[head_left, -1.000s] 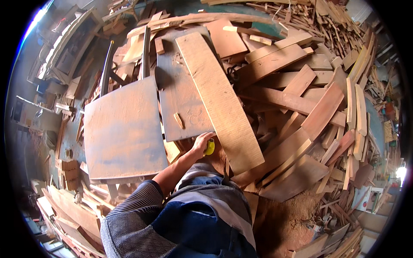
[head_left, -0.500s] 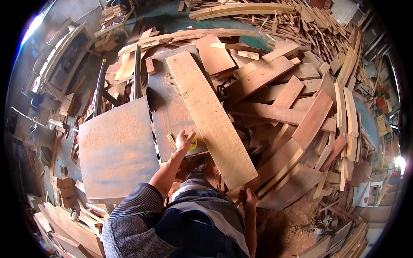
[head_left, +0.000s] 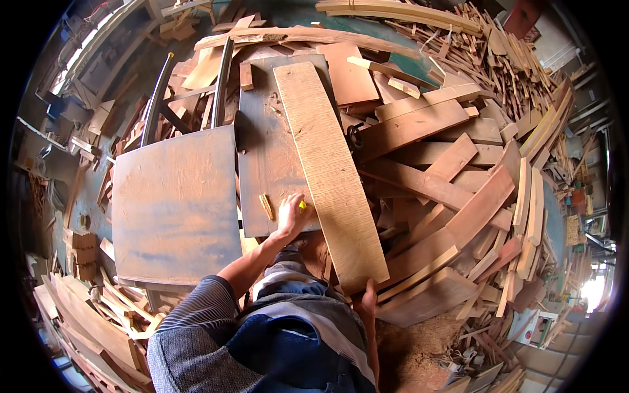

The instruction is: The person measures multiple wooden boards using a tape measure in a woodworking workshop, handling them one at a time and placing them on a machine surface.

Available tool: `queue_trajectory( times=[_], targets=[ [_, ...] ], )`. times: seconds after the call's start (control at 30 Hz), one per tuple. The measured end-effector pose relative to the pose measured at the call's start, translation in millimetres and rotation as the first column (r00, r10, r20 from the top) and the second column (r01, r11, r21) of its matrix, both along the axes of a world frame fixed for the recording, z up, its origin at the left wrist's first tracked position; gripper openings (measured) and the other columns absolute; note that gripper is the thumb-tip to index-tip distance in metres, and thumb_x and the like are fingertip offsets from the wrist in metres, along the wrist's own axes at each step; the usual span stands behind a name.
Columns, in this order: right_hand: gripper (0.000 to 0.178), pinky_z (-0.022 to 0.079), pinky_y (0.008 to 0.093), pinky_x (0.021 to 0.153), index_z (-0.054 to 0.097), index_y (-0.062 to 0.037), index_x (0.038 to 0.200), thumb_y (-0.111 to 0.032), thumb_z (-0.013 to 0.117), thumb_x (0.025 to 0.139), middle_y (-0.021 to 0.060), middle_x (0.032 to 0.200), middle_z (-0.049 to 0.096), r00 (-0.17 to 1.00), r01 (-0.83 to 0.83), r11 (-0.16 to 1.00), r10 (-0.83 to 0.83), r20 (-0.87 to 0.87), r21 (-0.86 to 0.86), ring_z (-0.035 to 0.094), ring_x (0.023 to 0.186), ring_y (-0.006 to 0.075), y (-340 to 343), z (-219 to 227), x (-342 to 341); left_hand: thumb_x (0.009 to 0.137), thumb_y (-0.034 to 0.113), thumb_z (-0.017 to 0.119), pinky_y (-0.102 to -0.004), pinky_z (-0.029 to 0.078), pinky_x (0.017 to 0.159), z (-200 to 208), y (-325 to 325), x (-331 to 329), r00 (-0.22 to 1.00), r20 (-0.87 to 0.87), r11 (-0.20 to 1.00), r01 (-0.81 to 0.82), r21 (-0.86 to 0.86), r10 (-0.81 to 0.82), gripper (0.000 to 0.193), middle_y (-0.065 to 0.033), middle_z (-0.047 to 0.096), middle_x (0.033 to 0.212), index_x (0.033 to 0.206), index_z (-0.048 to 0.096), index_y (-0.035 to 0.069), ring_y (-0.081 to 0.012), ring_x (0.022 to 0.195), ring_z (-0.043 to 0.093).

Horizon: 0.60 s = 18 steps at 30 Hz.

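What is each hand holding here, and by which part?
Left hand holds a small yellow object against the long plank; right hand grips the plank's near end.

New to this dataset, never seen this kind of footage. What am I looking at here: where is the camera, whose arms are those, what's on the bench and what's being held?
There is no machine here: a person works with two bare hands. The round, bent picture comes from a wide fisheye camera worn on the person's head, looking down, so the arms come in from the lower edge and straight boards look curved.

The left hand rests at the edge of a long pale plank and holds a small yellow object, too small to identify. The right hand grips the near end of that plank.

The plank lies slanted across a dark flat panel. A small wood chip sits on that panel, and a larger dark board lies to the left. All around is a heap of wood offcuts, with sawdust low on the right.
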State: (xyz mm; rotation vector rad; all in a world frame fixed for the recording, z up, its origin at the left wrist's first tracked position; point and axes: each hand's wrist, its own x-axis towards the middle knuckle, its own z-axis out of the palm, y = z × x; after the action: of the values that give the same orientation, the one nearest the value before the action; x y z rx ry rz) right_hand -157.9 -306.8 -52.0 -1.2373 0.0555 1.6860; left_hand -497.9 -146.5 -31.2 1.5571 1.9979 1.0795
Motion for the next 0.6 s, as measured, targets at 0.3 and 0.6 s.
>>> queue_trajectory(
  times=[0.3,0.6],
  targets=[
    [0.063,0.050,0.0515,0.098,0.042,0.0007,0.146,-0.038,0.062,0.099,0.0174,0.139,0.052,0.897,-0.134,0.982,0.063,0.438,0.133,0.056,0.121,0.0356,-5.7,29.8,21.8,0.084,0.022,0.077,-0.0453,0.048,0.098,18.3,33.8,21.8,0.969,0.236,0.997,-0.071,-0.012,0.072,0.062,-0.0224,0.059,0.130,0.133,0.050,-0.003,-0.0385,0.116,0.058],
    [0.056,0.052,0.0454,0.094,0.050,-0.0002,0.138,-0.033,0.065,0.095,0.0163,0.131,0.056,0.936,0.121,0.985,-0.155,0.317,0.125,0.058,0.116,0.0298,23.5,142.4,-1.6,0.088,0.024,0.077,-0.0333,0.054,0.085,39.9,76.4,34.7,0.086,0.958,0.944,0.163,-0.286,0.275,0.038,-0.0072,0.070,0.107,0.117,0.061,0.005,-0.0192,0.098,0.066]
  ],
)
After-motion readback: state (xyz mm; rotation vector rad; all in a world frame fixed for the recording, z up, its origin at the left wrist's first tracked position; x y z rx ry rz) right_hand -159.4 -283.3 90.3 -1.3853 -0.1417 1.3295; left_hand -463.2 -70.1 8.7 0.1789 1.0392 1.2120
